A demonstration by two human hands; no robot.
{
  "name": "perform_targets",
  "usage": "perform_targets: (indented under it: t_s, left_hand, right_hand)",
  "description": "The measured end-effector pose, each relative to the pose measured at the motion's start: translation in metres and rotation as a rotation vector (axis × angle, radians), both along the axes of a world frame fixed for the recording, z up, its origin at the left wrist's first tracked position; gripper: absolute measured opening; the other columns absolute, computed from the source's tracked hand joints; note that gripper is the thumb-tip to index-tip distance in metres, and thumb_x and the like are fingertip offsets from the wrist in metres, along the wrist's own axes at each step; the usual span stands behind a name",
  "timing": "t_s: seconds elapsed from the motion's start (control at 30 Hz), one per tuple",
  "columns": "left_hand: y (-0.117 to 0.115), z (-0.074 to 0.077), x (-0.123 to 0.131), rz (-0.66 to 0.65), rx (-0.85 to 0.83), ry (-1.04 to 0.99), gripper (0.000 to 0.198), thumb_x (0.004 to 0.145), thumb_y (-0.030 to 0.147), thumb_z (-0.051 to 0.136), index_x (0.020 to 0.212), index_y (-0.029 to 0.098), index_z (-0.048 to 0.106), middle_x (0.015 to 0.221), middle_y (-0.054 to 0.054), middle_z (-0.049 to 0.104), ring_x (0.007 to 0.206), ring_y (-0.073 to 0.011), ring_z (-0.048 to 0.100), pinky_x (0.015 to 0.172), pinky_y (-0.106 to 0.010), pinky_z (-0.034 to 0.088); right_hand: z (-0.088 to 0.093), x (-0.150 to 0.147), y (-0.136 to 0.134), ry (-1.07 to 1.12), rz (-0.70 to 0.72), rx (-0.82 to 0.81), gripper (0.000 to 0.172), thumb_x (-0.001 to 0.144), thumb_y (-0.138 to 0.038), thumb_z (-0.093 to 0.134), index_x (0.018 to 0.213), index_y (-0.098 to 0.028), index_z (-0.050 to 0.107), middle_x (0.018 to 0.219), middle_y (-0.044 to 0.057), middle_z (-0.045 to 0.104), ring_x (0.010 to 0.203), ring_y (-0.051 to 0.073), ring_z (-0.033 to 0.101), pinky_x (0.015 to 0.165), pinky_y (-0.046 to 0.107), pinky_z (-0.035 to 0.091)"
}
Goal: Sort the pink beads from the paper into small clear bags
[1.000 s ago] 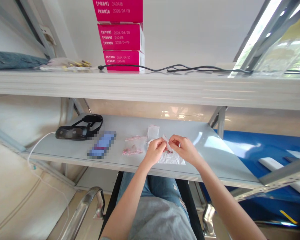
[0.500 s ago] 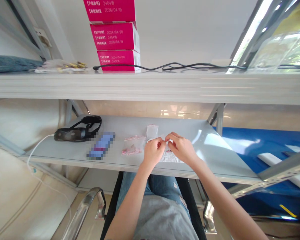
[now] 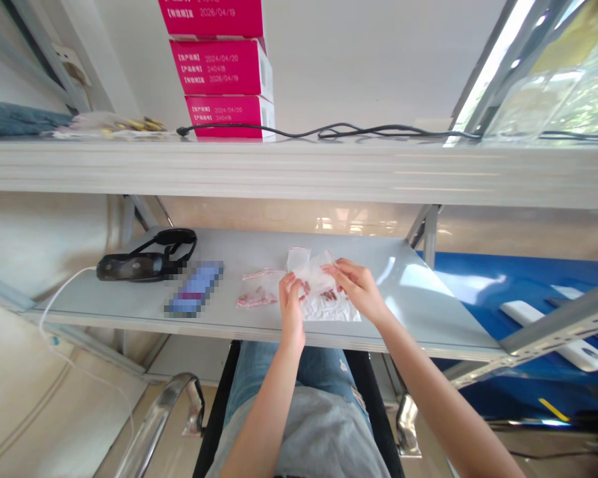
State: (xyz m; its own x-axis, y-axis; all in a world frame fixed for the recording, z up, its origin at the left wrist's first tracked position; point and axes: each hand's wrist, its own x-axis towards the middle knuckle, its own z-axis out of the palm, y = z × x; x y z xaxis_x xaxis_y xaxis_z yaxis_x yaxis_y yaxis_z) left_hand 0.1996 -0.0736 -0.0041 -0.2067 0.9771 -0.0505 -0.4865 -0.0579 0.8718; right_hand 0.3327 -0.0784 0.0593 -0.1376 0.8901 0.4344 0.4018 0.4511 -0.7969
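Observation:
A small clear plastic bag [image 3: 316, 269] is stretched between my hands above the lower shelf. My left hand [image 3: 292, 305] pinches its left side, close to some small reddish pieces that seem to be inside. Fingers and thumb of my right hand [image 3: 356, 282] grip the bag's upper right edge. Below lies a crumpled clear bag [image 3: 331, 311] with more small red pieces, partly covered by my hands. Left of my left hand, a zip bag [image 3: 259, 292] of pinkish-red bits rests flat. Behind it sits another small translucent bag [image 3: 299, 254].
A phone [image 3: 194, 289], blurred out, and a black headset [image 3: 147, 262] with a white cable are on the left of the shelf [image 3: 249, 242]. Overhead, an upper shelf edge [image 3: 299, 169] carries pink boxes [image 3: 219, 70] and a black cable [image 3: 359, 131].
My hands were close together with fingertips meeting; now they are farther apart, with the clear bag spread between them. The camera view has shifted slightly.

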Motion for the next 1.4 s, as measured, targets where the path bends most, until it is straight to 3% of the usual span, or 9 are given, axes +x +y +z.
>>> perform_targets:
  t_s: [0.13,0.3,0.53,0.7,0.93,1.07,1.23,1.4]
  left_hand:
    - [0.001,-0.004,-0.001,-0.095,-0.03,-0.147,0.026,0.07,0.036,0.061,0.088,0.018,0.057,0.083,-0.001,0.06,0.065,-0.0101,0.057,0.061,-0.023,0.045]
    - [0.003,-0.001,-0.006,-0.025,0.07,0.013,0.019,0.071,0.034,0.061,0.077,0.016,0.06,0.065,0.002,0.057,0.059,-0.0079,0.053,0.057,-0.019,0.042]
    - [-0.001,0.005,-0.008,0.061,0.151,0.119,0.017,0.075,0.033,0.06,0.077,0.016,0.059,0.068,0.0,0.059,0.062,-0.0093,0.055,0.059,-0.02,0.043]
    - [-0.008,0.012,-0.008,0.135,0.244,0.183,0.019,0.081,0.037,0.054,0.087,0.019,0.055,0.074,-0.001,0.06,0.068,-0.0117,0.057,0.062,-0.022,0.044]
    - [-0.016,0.018,-0.007,0.026,0.399,0.46,0.026,0.083,0.04,0.051,0.096,0.019,0.058,0.091,-0.007,0.063,0.076,-0.0152,0.059,0.074,-0.029,0.047]
    - [-0.022,0.022,-0.006,0.069,0.401,0.496,0.034,0.081,0.038,0.055,0.111,0.021,0.055,0.092,-0.007,0.063,0.077,-0.0157,0.059,0.069,-0.027,0.047]
    - [-0.023,0.025,-0.004,-0.043,0.369,0.555,0.031,0.077,0.038,0.059,0.102,0.022,0.065,0.081,-0.006,0.065,0.066,-0.0151,0.055,0.057,-0.023,0.044]
    - [-0.021,0.023,-0.004,0.017,0.38,0.575,0.046,0.077,0.035,0.059,0.121,0.024,0.053,0.078,-0.004,0.065,0.063,-0.0144,0.054,0.062,-0.025,0.045]
  right_hand:
    - [-0.009,0.005,0.01,0.148,-0.047,-0.12,0.03,0.082,-0.04,0.051,0.082,-0.016,0.069,0.066,0.0,0.055,0.049,0.008,0.043,0.044,0.021,0.033]
    - [-0.013,0.006,0.014,0.268,-0.056,-0.192,0.028,0.079,-0.039,0.052,0.083,-0.018,0.071,0.077,0.002,0.062,0.05,0.008,0.043,0.043,0.021,0.034]
    - [-0.021,-0.006,0.014,0.473,0.004,-0.324,0.034,0.079,-0.045,0.053,0.083,-0.016,0.069,0.065,0.0,0.053,0.039,0.004,0.03,0.038,0.022,0.023]
    - [-0.043,-0.017,0.023,0.796,0.058,-0.476,0.037,0.076,-0.049,0.058,0.086,-0.015,0.066,0.045,-0.008,0.03,0.037,0.005,0.022,0.036,0.021,0.017]
    - [-0.054,-0.018,0.032,1.191,0.228,-0.681,0.021,0.074,-0.039,0.062,0.074,-0.02,0.054,0.045,-0.01,0.03,0.036,0.003,0.013,0.033,0.017,0.012]
    - [-0.059,-0.015,0.032,1.259,0.299,-0.759,0.025,0.078,-0.038,0.059,0.067,-0.02,0.045,0.043,-0.01,0.023,0.036,0.004,0.014,0.032,0.014,0.016]
    - [-0.068,-0.012,0.034,1.213,0.31,-0.788,0.033,0.082,-0.043,0.051,0.062,-0.019,0.041,0.047,-0.009,0.027,0.036,0.004,0.015,0.031,0.014,0.018]
    - [-0.067,-0.013,0.035,1.134,0.298,-0.764,0.036,0.08,-0.044,0.052,0.058,-0.019,0.037,0.047,-0.009,0.028,0.036,0.004,0.013,0.03,0.016,0.018]
